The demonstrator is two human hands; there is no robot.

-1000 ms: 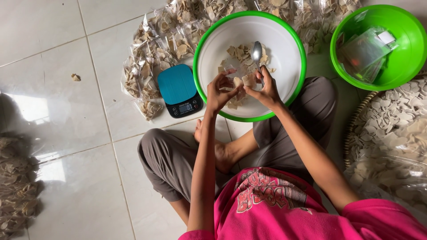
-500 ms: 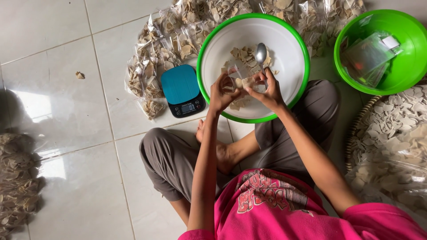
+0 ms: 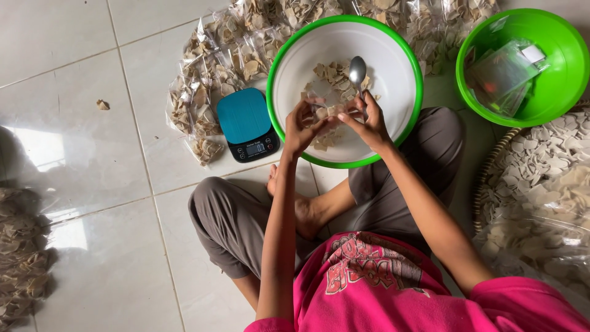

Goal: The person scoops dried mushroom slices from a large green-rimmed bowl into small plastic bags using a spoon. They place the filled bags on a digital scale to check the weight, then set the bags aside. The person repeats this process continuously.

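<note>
A white bowl with a green rim [image 3: 405, 67] stands on the floor in front of my crossed legs. It holds pale cracker chips [image 3: 332, 77] and a metal spoon [image 3: 357, 69]. Over its near side, my left hand [image 3: 301, 130] and my right hand [image 3: 370, 125] pinch a small clear bag [image 3: 324, 114] with chips in it between them. The spoon's handle runs down toward my right fingers; whether they touch it is unclear.
A teal kitchen scale [image 3: 247, 125] sits left of the bowl. Several filled clear chip bags [image 3: 206, 92] lie behind and to the left. A green bowl [image 3: 553, 92] with packets stands at the right, and a woven tray of loose chips [image 3: 541, 178] lies below it.
Both hands have stayed together over the bowl's near side, working the small bag. The view has shifted slightly.
</note>
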